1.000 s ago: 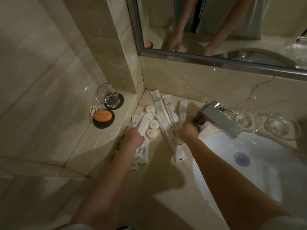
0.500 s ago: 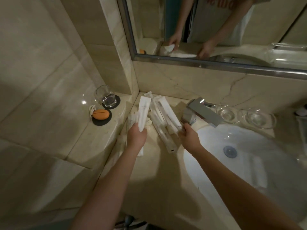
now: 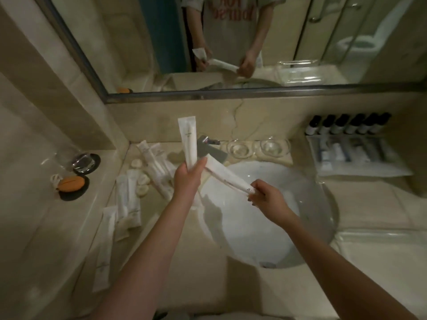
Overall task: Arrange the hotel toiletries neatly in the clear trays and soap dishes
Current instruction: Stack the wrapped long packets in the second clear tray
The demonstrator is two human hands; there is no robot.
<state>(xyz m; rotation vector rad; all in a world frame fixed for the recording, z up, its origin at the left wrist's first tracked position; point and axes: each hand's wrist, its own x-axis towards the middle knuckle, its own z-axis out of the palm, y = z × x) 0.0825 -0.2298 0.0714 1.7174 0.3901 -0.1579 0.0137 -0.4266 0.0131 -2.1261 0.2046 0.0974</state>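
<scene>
Most of the view is the beige marble counter [image 3: 369, 204] and the round white basin [image 3: 254, 227] sunk in it, over which both our hands hover. At the counter's right end sits the clear rectangular plastic tray [image 3: 360, 173], already holding some tubes, though that edge blurs and we cannot name them.

Our left hand [image 3: 187, 179] is clamped round the foot of an upright white paper packet [image 3: 188, 139]. Our right hand [image 3: 265, 195] pinches the near end of a slanted white paper packet [image 3: 226, 175], whose far end reaches the left hand's fingers.

On the counter's left side lie loose white packets [image 3: 132, 197], with small round cream soaps [image 3: 136, 162] among them. Two round clear glass soap dishes [image 3: 239, 150] stand just beside the chrome tap [image 3: 213, 151], with no soap in them.

We judge the risk to be this: both held packets hang above the basin, so a slack pinch would drop one into the bowl. Carrying them rightward to the tray could also clip the tap or nudge a dish.
</scene>
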